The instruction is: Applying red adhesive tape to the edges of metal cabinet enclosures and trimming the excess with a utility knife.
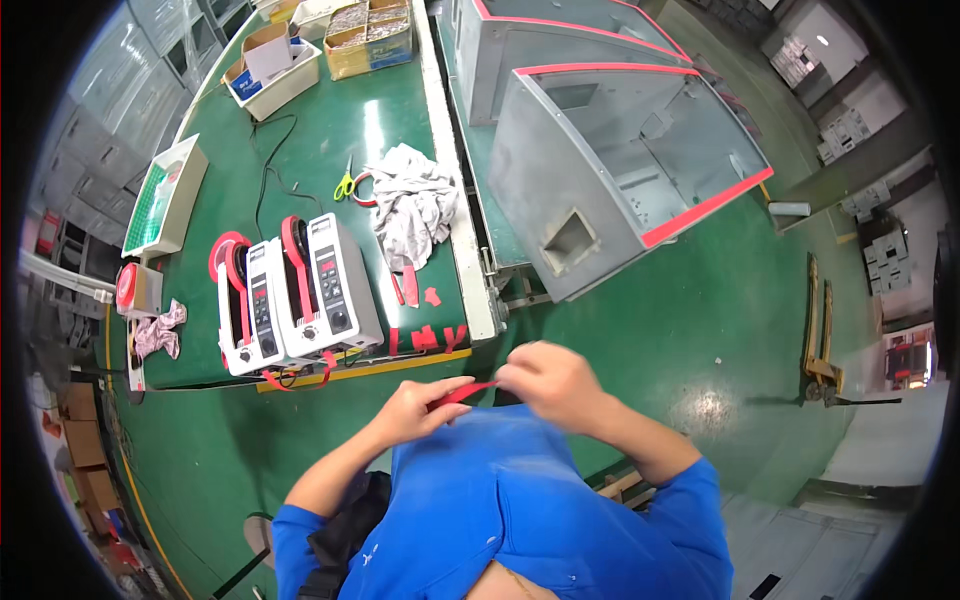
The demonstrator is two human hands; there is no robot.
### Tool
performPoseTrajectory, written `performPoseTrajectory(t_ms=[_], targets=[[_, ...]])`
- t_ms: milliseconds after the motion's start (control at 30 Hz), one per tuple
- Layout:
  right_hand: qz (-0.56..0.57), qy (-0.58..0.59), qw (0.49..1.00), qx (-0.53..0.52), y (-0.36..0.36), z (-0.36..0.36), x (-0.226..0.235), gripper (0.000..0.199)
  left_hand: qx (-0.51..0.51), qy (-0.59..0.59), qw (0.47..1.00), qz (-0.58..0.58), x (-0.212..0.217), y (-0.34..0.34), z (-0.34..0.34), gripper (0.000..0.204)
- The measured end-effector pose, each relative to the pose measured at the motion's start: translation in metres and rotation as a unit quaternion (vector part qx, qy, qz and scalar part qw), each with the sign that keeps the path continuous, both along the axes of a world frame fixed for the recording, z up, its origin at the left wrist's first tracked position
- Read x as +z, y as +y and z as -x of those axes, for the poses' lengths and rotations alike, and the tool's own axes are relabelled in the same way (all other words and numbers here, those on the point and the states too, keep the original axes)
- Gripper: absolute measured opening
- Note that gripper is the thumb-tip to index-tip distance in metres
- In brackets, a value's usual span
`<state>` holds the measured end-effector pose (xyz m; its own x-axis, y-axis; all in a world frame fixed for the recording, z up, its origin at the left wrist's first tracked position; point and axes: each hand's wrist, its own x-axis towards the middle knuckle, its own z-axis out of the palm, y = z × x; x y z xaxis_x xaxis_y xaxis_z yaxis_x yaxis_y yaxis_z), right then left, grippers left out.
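Observation:
In front of my blue shirt, a short strip of red tape (460,392) stretches between both hands. My left hand (412,410) pinches one part of it between thumb and fingers. The strip's other end runs into the fingertips of my right hand (550,380), which is closed on it, knuckles up. Beyond my left hand, on the green table, stand two white tape dispensers (325,285) side by side, loaded with red tape rolls. Red tape pieces (425,338) stick to the table's front edge, right of the dispensers.
A crumpled grey cloth (412,205) and yellow-green scissors (346,184) lie on the table. Farther back are a white bin (270,98) and a box of small parts (370,55). Grey metal housings (520,190) edged in red stand at the right; a pallet jack (822,350) is on the floor.

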<state>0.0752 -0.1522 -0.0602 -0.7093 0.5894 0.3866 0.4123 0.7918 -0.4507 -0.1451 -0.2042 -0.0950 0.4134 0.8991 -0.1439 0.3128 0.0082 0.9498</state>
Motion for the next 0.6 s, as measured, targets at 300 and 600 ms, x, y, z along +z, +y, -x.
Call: performPoseTrajectory(t_ms=[300,600], targets=[[0.109,0.109,0.952,-0.263,0.032,-0.103,0.06,0.016,-0.026,0.076,0.992,-0.096,0.034,0.114,0.011,0.017],[0.331,0.288,0.854,-0.281,0.064,-0.138,0.053,0.008,0.037,0.109,0.984,-0.137,0.084,0.246,0.02,0.012]])
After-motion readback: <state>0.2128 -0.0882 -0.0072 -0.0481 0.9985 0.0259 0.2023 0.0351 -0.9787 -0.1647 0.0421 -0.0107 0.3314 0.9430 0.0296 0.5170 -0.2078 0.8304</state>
